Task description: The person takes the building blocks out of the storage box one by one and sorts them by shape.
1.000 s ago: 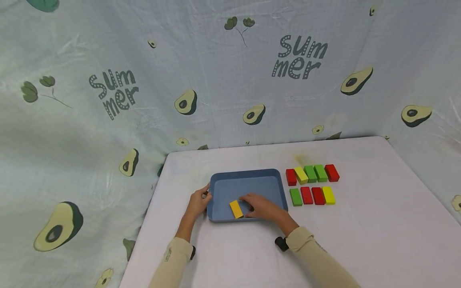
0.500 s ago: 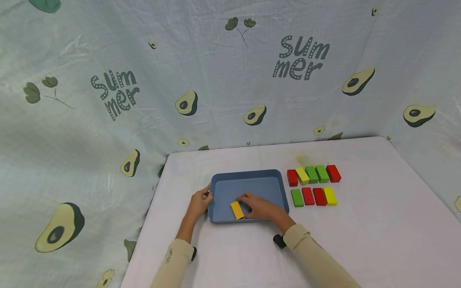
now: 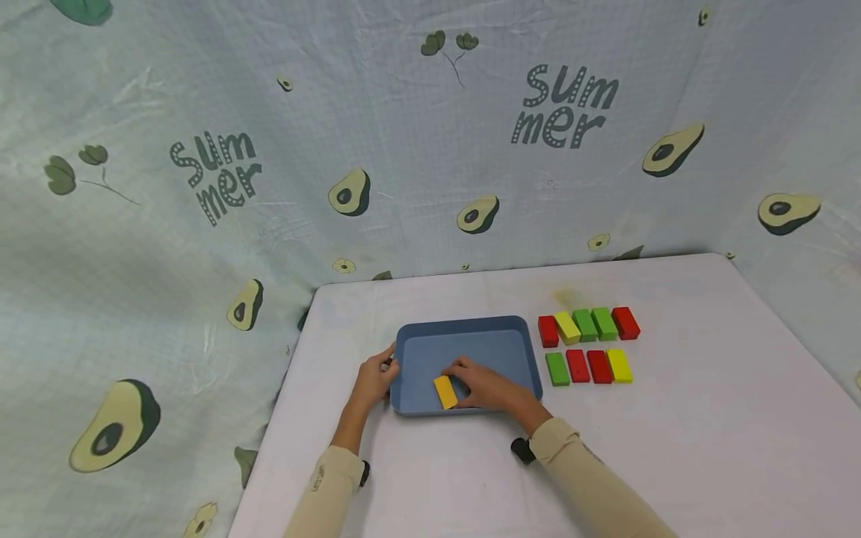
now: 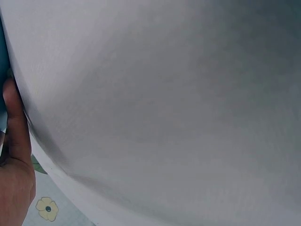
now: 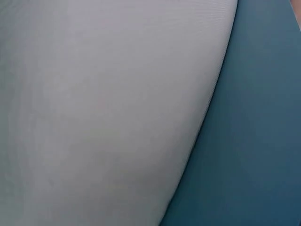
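A blue-grey tray (image 3: 471,327) lies on the table in the head view. My left hand (image 3: 373,379) holds its left side, thumb at the rim; the left wrist view shows part of this hand (image 4: 16,155) along the tray's side. Inside the tray, near its front edge, is an orange-yellow block (image 3: 445,392). My right hand (image 3: 486,386) reaches over the front rim and pinches this block, fingers at its far end and thumb by its near end. The right wrist view shows mostly the tray's blue outer wall (image 5: 244,132), with the fingers out of frame.
Right of the tray lie two rows of blocks. The back row has red (image 3: 548,331), yellow (image 3: 568,327) and green (image 3: 584,325) ones; the front row starts with a green block (image 3: 557,369) close to the tray. A printed cloth (image 3: 403,134) hangs behind the table (image 3: 679,448).
My right hand has shifted slightly left and its fingers have closed in on the orange-yellow block's ends. The left hand stays on the tray's side. The whole head view has shifted a little.
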{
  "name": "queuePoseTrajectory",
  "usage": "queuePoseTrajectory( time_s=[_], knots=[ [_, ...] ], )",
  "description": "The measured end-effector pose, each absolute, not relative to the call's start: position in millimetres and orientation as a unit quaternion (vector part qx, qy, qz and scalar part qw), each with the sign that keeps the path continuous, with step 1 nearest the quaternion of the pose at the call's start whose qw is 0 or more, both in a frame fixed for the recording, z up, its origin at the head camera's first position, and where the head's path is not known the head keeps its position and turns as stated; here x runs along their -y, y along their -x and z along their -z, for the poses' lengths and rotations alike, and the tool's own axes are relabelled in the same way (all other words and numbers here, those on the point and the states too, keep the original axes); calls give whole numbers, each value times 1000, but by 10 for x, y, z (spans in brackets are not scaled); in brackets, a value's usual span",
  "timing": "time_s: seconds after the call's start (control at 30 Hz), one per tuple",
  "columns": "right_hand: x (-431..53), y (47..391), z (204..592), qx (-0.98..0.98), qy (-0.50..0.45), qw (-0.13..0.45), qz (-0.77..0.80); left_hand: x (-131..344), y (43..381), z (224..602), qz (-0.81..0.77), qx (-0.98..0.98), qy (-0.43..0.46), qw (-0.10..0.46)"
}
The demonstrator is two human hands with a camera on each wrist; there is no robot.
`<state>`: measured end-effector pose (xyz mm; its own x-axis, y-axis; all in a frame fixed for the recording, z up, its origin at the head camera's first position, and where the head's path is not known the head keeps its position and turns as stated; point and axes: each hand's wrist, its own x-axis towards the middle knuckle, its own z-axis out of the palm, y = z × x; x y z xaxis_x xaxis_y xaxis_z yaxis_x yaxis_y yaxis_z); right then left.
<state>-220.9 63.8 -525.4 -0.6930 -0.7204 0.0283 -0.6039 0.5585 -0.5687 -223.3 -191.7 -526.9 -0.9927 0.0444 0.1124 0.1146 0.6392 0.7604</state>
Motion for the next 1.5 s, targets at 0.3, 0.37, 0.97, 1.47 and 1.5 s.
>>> queuePoseTrajectory(
  time_s=[0.3,0.37,0.97,1.47,1.5],
  knots=[
    [-738,2198,5213,-872,348,143,312,1892,2156,5286,436,899,38,20],
    [-765,2197,5210,-874,343,145,314,1889,2143,5306,437,899,38,19],
    [-1101,2215,5007,-880,270,159,358,1873,2151,5307,438,898,37,17],
    [-1668,2281,4859,-902,234,124,342,1907,2209,5256,435,899,38,23],
    [-1720,2290,4848,-903,231,123,341,1910,2214,5240,435,899,36,22]
  ],
)
